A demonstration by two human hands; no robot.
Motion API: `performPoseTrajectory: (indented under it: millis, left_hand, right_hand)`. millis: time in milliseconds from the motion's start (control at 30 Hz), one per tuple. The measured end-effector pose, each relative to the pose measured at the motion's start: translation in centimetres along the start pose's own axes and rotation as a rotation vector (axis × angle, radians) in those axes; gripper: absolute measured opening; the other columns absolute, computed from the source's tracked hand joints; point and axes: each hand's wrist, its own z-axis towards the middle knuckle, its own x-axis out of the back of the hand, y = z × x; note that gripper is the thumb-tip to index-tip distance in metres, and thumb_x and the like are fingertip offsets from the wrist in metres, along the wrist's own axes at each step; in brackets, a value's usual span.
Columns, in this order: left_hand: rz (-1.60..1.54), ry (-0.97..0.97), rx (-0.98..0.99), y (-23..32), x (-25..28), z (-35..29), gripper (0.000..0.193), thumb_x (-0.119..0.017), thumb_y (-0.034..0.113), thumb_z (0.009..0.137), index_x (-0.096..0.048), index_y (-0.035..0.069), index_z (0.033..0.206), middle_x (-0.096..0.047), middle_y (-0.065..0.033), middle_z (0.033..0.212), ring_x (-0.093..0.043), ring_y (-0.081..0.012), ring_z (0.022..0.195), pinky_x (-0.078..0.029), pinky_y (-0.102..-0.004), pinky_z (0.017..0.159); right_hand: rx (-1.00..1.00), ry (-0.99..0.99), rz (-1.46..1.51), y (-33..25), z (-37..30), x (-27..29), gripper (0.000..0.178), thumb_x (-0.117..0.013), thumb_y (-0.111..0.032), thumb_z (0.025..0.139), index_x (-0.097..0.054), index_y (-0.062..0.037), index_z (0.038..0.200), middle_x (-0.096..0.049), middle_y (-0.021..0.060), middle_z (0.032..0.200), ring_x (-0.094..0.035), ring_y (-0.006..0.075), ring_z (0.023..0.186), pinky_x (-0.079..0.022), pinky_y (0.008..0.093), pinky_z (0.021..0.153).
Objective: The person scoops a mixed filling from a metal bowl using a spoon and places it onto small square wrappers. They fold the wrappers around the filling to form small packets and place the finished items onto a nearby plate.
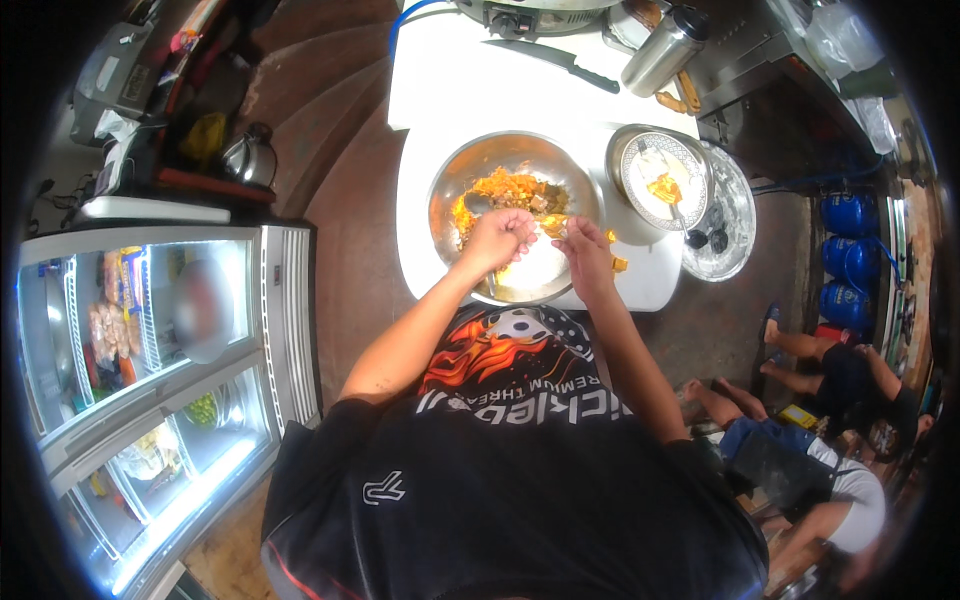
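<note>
A wide steel mixing bowl (445,180) holds a heap of orange shredded food (510,188), with darker bits at its right side. A spoon (478,204) rests in the food. Above the near part of the bowl, my left hand (503,240) is closed in a pinch; what its fingertips hold is too small to make out. My right hand (588,256) is closed on a small shiny gold wrapper (551,226), which reaches across to the left fingertips. Small yellow-gold pieces (619,264) lie on the white table beside the bowl, by my right hand.
Right of the bowl, a patterned plate (633,160) with yellow food residue sits on a pot, beside a large metal tray (738,225). A knife (560,63) and steel flask (665,50) lie farther back. A glass-door fridge (150,340) stands left; people (800,450) sit at right.
</note>
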Motion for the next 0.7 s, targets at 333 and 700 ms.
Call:
performPoseTrajectory:
  millis: [333, 700]
  left_hand:
    - [-0.286, -0.084, 0.059, 0.2, -0.1, 3.2, 0.003, -0.050, 0.009, 0.097, -0.051, 0.006, 0.096, -0.060, -0.0044, 0.086, -0.065, -0.0165, 0.080, -0.054, -0.0276, 0.066]
    - [-0.313, -0.168, -0.162, -1.1, 1.2, 5.0, 0.005, -0.052, 0.005, 0.095, -0.054, 0.006, 0.099, -0.062, -0.0036, 0.092, -0.062, -0.0120, 0.082, -0.050, -0.0257, 0.075]
  right_hand:
    - [0.200, -0.086, -0.382, 1.0, 3.6, 2.8, 0.016, -0.053, -0.019, 0.097, -0.060, -0.0043, 0.099, -0.059, -0.0016, 0.086, -0.053, 0.0068, 0.077, -0.045, 0.0221, 0.070]
    - [0.221, -0.020, -0.470, 2.0, 5.3, 1.8, 0.016, -0.056, -0.017, 0.095, -0.061, -0.0026, 0.101, -0.063, 0.0007, 0.087, -0.056, 0.0057, 0.071, -0.048, 0.0207, 0.059]
